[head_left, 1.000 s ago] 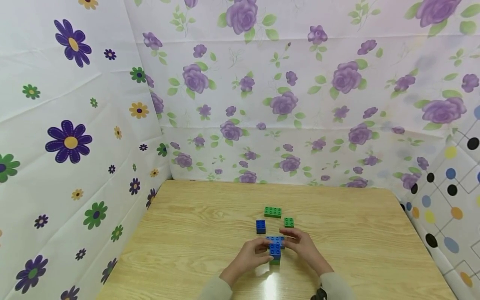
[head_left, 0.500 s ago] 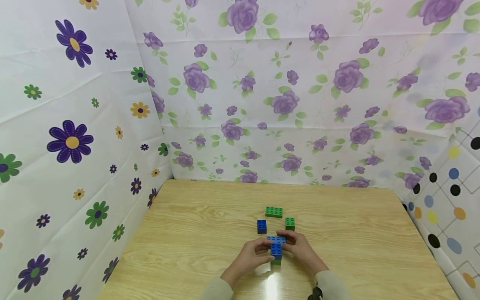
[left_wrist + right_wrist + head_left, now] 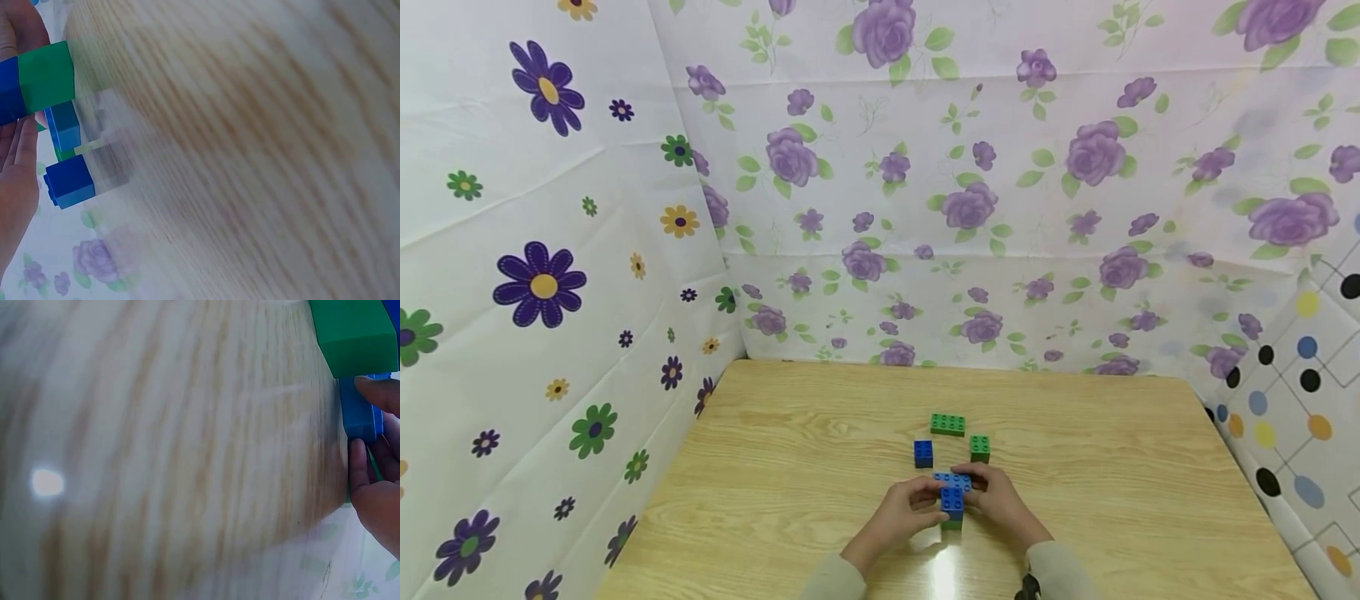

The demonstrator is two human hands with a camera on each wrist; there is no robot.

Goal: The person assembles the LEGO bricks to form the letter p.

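My left hand (image 3: pixel 898 512) grips a dark blue brick (image 3: pixel 952 503) that sits on a green brick (image 3: pixel 952 525). In the left wrist view the green brick (image 3: pixel 49 75) shows side-on, joined to the blue one (image 3: pixel 9 87). Just behind this stack lies a lighter blue brick (image 3: pixel 953 479) with two rows of studs. Fingers and thumb of my right hand (image 3: pixel 1002 502) hold its right part. The right wrist view shows that hand (image 3: pixel 381 494) with the thumb and a fingertip against the lighter blue brick (image 3: pixel 361 415). Whether this brick touches the stack cannot be told.
Behind the hands on the wooden table (image 3: pixel 775 467) stand a small dark blue brick (image 3: pixel 923 455), a small green brick (image 3: pixel 980 450) and, farther back, a longer green brick (image 3: pixel 947 425). Flowered cloth (image 3: pixel 865 292) hangs behind the table and at its left; dotted cloth (image 3: pixel 1307 417) hangs at the right.
My right hand has shifted slightly left and toward me, uncovering the front of the small green brick and covering more of the lighter blue brick. My left hand has stayed almost still.
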